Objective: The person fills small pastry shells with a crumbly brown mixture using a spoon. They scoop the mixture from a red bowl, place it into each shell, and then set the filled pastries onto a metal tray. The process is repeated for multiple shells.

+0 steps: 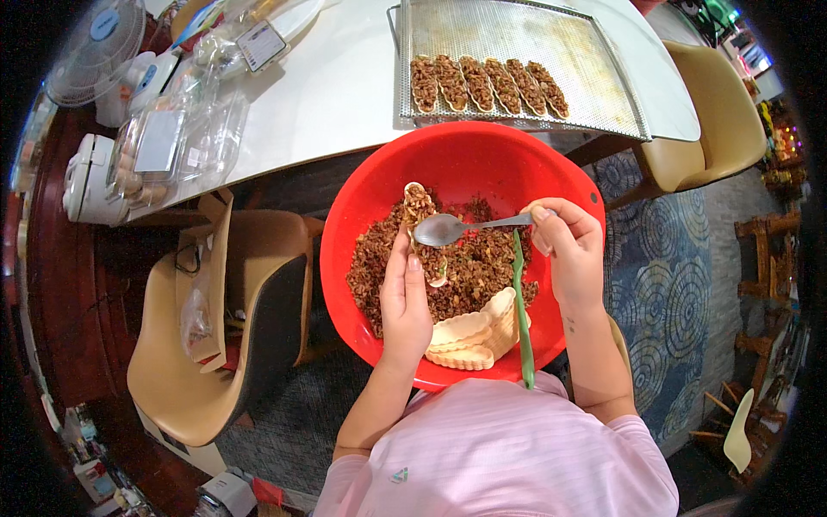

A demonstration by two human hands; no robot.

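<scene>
My left hand (407, 300) holds a long pastry shell (420, 200) filled with a brown grain-like mix over the red plastic basin (362, 187). In my right hand (568, 249) is the handle of a metal spoon (439, 230), whose bowl lies over the middle of that shell. Below both hands the basin holds loose brown mix (478, 291). Stacked empty pastry shells (478, 333) rest inside near my body. A green plastic utensil (524, 323) leans across the basin's near right rim. Several filled shells (478, 84) stand in a row on a perforated metal tray (536, 39) beyond the basin.
The white table (336, 84) bears the tray and, at left, clear plastic containers (161, 148) and a fan (97, 52). A tan chair (161, 342) with a cardboard box (216, 291) stands left; another chair (723, 116) is at right.
</scene>
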